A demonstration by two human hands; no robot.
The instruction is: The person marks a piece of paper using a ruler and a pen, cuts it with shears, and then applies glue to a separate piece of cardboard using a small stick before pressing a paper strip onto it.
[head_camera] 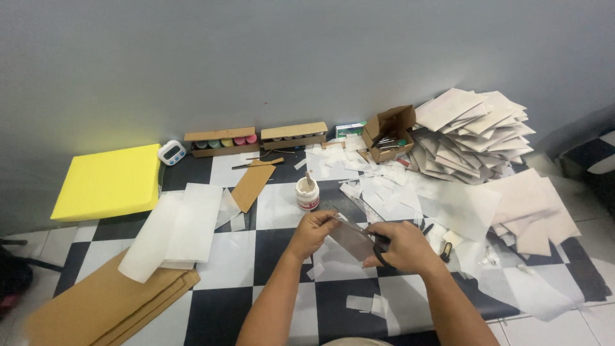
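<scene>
My left hand pinches the upper left edge of a small translucent sheet, holding it up over the checkered floor. My right hand grips black-handled scissors whose blades meet the sheet's right side. Just beyond my hands stands a small white glue jar with a stick in it. Paper offcuts lie scattered around it.
A yellow foam block lies far left, white sheets and brown paper sheets at near left. Two cardboard boxes of paint pots sit against the wall with a timer. A heap of envelopes sits at right.
</scene>
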